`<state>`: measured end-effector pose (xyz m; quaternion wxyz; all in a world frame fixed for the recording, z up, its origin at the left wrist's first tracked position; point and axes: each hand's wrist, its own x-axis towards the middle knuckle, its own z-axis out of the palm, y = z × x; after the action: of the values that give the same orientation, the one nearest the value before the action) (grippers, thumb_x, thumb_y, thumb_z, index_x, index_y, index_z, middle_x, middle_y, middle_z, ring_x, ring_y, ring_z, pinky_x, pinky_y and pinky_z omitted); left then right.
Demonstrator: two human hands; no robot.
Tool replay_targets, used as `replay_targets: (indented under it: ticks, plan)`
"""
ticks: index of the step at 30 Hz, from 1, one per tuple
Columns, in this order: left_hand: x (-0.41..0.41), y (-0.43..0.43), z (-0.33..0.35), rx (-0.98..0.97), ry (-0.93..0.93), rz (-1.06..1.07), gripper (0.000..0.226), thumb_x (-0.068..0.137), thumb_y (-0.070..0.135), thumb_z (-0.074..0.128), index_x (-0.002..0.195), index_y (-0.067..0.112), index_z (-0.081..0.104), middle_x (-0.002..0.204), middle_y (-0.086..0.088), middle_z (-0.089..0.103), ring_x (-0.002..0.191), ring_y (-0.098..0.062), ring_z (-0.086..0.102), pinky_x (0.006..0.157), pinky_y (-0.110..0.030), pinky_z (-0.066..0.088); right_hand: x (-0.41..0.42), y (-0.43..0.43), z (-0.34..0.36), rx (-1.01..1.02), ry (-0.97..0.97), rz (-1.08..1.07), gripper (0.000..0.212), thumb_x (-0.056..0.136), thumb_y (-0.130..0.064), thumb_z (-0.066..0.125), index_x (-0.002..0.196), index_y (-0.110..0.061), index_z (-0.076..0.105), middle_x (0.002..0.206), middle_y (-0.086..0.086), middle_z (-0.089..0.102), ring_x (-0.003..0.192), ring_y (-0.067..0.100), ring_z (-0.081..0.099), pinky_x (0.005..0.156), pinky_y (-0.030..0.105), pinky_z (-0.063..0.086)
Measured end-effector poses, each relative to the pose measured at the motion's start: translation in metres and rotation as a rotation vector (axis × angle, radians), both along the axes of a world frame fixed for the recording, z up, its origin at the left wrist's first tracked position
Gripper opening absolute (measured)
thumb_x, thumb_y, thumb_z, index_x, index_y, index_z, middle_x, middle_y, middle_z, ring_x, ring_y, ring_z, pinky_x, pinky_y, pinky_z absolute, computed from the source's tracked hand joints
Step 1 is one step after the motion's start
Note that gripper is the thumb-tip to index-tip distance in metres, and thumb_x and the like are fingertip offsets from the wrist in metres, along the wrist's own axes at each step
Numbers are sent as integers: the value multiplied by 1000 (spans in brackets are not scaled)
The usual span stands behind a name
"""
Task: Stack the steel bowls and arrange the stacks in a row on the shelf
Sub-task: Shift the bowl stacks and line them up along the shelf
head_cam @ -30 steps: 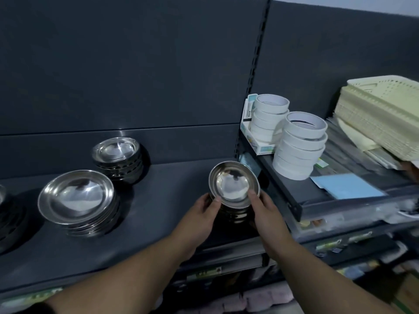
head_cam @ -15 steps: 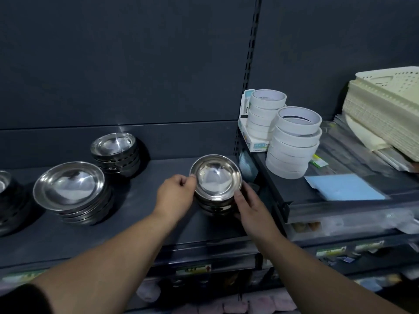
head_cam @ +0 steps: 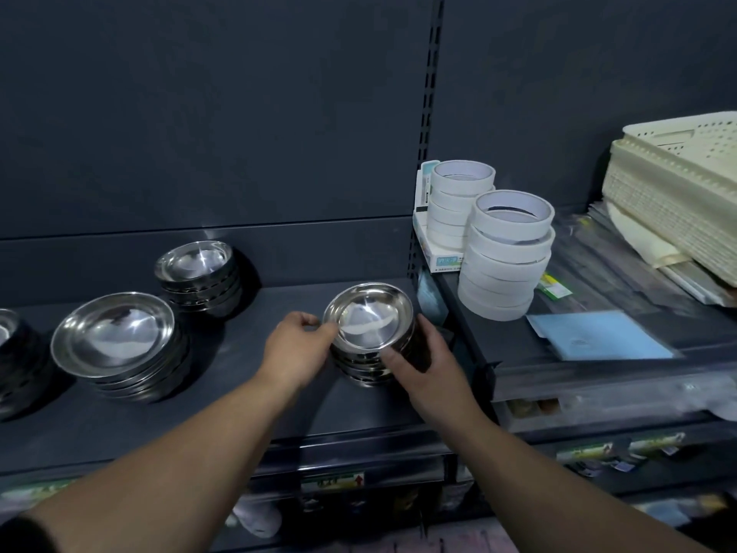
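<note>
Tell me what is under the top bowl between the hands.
Under it: nested steel bowls on the shelf. The left hand and right hand cover the stack's sides, so their count is unclear.

bowl stacks (head_cam: pixel 369 333) on shelf (head_cam: pixel 239 397), tape rolls (head_cam: pixel 504 253) right

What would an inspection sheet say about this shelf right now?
Surface: dark shelf, carrying the stacks.
Job's things: held stack at the right end; wide stack and back stack to its left, apart; edge stack cut off at far left.
Clutter: tape rolls and blue sheet on the neighbouring shelf.
Hands: left hand pinches the held stack's rim; right hand grips its side.
Cables: nothing seen.
Surroundings: cream baskets at far right; dark back panel.
</note>
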<state>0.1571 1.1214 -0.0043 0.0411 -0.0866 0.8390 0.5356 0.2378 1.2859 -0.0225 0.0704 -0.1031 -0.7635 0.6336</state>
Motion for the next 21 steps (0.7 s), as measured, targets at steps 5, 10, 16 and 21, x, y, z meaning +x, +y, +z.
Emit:
replay_targets:
  ticks: [5,10,16,21]
  plan:
    - [6,-15,-11,-56,23,-339,68,65,71,68,121,34,59,117,10,66,108,-12,61,98,-32,48,-6,5,-4,93,29,46,92,72,-17,85,143,-39,30,122,-29,47,109,-14,47,78,-10,33]
    - [11,-20,-17,9,75,-477,79,62,42,88,130,34,49,123,21,59,116,8,50,98,-13,36,-11,6,-8,99,51,49,95,70,-19,86,148,-29,34,134,-18,50,119,-7,46,82,-9,32]
    - [4,-18,-15,31,160,-430,80,65,15,88,132,27,46,121,19,57,111,10,49,92,-5,34,-14,6,-6,92,82,28,87,70,-18,85,143,-28,39,125,-23,54,113,-12,50,81,-9,34]
    - [1,-23,-23,7,123,-445,97,51,38,88,138,27,45,133,9,56,128,-6,46,106,-23,34,-12,6,-9,92,86,27,79,70,-13,85,134,-32,43,113,-33,49,95,-36,42,76,-9,33]
